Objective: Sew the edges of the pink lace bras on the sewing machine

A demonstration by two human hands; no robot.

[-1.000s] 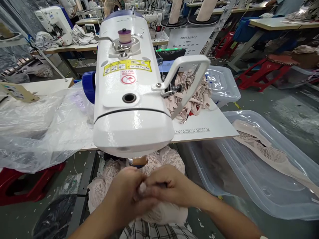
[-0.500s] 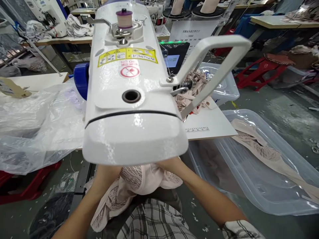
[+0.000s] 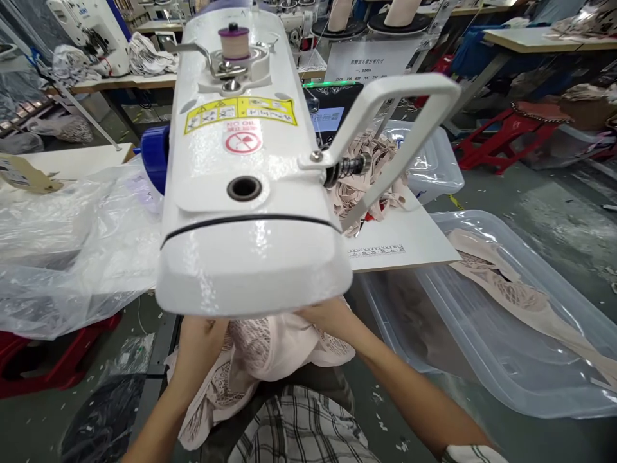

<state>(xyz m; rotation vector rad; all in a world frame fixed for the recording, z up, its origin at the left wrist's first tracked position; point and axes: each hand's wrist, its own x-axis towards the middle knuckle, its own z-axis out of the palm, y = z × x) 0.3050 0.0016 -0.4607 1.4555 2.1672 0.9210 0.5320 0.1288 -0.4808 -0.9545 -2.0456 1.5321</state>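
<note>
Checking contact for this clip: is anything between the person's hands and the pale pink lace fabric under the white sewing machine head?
Nothing visible. The left hand and right hand both rest directly on the pale pink lace fabric. The white sewing machine head only blocks the camera's view of the fingertips, so their grip cannot be judged.

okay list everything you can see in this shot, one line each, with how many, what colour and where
White sewing machine head: one, white, centre.
Thread bobbin: one, beige with purple ends, on top of the machine.
Pale pink lace fabric: one bundle, under the machine's near end.
Clear plastic tub: one, right, with pink lace pieces inside.
Clear plastic sheet: one, left, on the table.
Left hand: on the fabric.
Right hand: on the fabric, partly hidden by the machine.
</note>
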